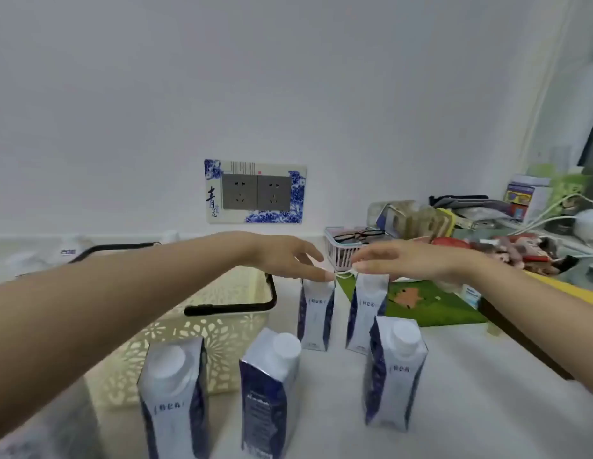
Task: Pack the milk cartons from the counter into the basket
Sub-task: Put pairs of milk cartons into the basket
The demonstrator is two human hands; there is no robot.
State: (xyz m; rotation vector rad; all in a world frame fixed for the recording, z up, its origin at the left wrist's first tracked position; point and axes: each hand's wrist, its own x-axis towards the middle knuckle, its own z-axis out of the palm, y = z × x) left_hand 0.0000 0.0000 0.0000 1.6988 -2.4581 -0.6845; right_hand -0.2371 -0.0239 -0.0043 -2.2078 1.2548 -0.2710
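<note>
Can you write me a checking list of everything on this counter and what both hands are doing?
Surface: white counter, green mat at the back.
Job's things: five milk cartons upright on the counter; cream basket on the left, no cartons seen inside.
Clutter: pink tray with glasses, packets and boxes on the right.
Hands: left hand and right hand open, above the two far cartons, no grip yet.
Cables: white cables far right.
Surroundings: white wall, double socket.
</note>
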